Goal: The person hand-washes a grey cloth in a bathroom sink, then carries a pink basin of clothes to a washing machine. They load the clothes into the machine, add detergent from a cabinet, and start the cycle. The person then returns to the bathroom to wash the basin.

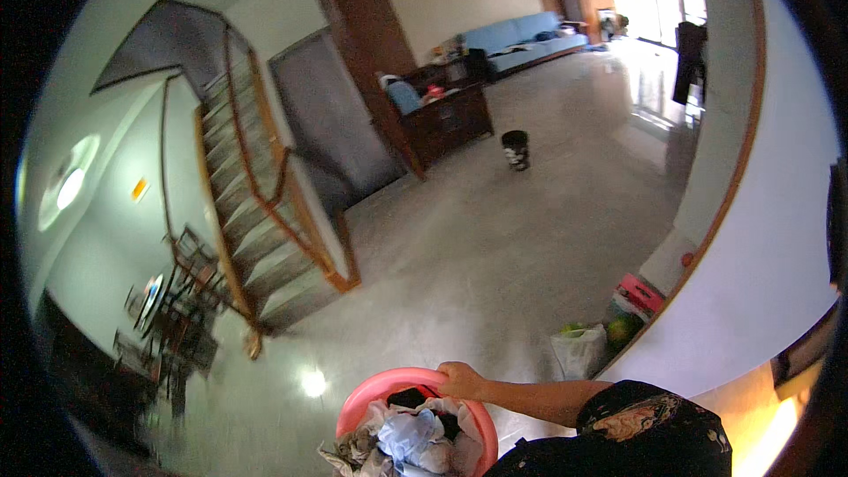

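A pink plastic basin (361, 392) is at the bottom centre, in front of my body. My right hand (462, 381) grips its far rim, the arm reaching in from the right out of a dark patterned short sleeve. Crumpled clothes (411, 437) in light blue, white, grey-brown and black fill the basin. My left hand is out of view, and the near side of the basin is cut off by the picture's lower edge.
A staircase (265, 238) with railings rises on the left, beside a table (154, 301) and chairs. Bags (580, 351) stand by the wall at right. Farther off are a black bin (515, 149), a dark wooden cabinet (450, 120) and a blue sofa (523, 46).
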{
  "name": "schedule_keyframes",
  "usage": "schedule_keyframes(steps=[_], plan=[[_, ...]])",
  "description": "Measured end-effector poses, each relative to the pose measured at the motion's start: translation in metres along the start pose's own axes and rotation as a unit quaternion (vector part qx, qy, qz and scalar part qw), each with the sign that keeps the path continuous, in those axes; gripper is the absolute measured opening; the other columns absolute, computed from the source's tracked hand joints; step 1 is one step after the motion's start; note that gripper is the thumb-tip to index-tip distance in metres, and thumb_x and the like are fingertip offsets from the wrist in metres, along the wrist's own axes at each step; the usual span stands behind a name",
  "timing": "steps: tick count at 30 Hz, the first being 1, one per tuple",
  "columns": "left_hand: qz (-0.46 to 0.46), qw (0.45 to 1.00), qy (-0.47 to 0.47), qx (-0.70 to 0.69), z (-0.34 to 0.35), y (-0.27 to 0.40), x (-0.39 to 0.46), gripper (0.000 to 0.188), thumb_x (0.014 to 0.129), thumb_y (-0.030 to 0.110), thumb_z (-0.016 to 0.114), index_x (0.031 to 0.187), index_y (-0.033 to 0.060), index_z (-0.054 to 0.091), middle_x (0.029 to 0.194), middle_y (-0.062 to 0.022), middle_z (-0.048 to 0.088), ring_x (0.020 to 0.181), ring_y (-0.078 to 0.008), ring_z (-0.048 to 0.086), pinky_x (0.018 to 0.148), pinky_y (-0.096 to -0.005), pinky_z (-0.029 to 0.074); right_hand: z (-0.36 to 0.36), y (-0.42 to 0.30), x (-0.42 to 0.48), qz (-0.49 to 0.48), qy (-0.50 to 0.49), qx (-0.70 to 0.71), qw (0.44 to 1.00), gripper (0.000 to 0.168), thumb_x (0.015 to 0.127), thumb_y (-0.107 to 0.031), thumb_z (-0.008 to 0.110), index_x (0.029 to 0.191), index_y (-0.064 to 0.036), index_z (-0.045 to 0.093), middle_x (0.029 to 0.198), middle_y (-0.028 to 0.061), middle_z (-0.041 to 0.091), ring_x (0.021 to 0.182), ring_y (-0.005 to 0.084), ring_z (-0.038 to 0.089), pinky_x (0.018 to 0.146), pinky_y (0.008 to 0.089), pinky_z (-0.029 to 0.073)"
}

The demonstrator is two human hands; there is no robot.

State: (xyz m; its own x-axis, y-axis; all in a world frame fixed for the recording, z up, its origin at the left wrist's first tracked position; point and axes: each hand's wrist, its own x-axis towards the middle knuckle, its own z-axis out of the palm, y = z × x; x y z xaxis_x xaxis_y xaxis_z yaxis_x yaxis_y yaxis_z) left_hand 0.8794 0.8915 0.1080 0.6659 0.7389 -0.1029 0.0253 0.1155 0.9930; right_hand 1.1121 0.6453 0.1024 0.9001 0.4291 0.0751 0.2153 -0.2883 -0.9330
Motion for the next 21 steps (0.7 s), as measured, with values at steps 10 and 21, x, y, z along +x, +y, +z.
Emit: schedule_keyframes(steps=[10,21], plan=[[-0.065,0.965,-0.254,0.023,0.222,-0.012,0.222,0.056,0.086,0.037,0.051,0.128,0.0000,0.042,0.121,-0.0145,0.051,0.104,-0.0265,0.051,0.089,-0.0364,0.044,-0.101,0.053,0.063,0.212,0.261,0.083,0.938,0.030,0.066,-0.019,0.060,0.086,0.003,0.061,0.070,0.0163,0.061,0.064,0.0238,0.059,0.060,0.0372,0.047],[-0.197,0.954,-0.208,0.089,0.545,-0.078,0.411,0.048,0.090,0.038,0.049,0.117,-0.0020,0.052,0.108,-0.0118,0.059,0.093,-0.0268,0.056,0.078,-0.0372,0.047,-0.295,0.178,0.242,0.259,0.401,-0.034,0.878,0.030,0.062,-0.022,0.065,0.082,0.000,0.063,0.084,0.0214,0.062,0.080,0.0350,0.060,0.071,0.0414,0.047]])
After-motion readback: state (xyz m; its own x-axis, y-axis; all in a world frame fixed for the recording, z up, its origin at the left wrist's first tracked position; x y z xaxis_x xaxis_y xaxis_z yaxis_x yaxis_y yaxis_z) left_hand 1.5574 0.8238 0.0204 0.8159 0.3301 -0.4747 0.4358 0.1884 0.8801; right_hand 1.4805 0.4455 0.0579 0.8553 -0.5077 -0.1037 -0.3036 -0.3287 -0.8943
